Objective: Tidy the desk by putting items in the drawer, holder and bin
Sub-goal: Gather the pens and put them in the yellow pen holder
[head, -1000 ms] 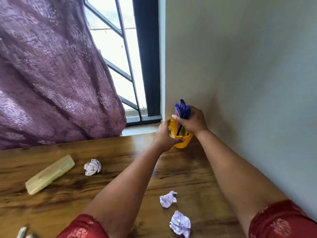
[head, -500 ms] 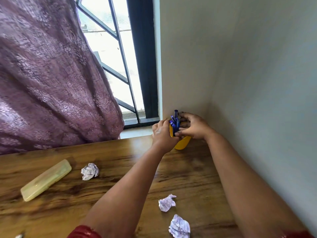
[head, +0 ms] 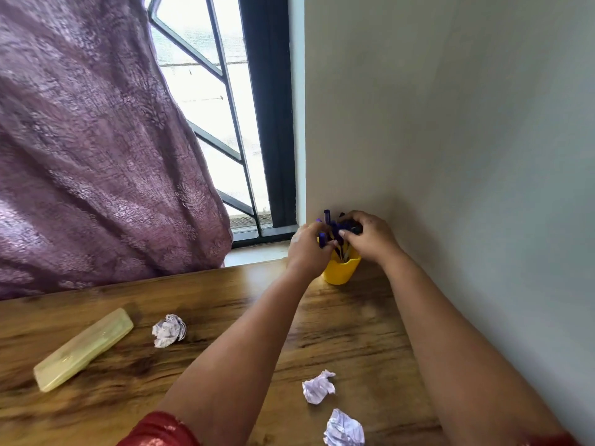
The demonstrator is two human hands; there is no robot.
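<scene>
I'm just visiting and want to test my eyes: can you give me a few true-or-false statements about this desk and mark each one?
1. The yellow plastic holder cup stands near the wall corner. True.
2. Both hands are at the blue pens. True: left hand, right hand.
3. Five crumpled paper balls lie on the wooden desk. False: three show.
4. The pale yellow-green plastic case sits inside the cup. False: it lies flat on the desk, far left.

Both arms reach forward — left hand and right hand close together, fingers curled.
</scene>
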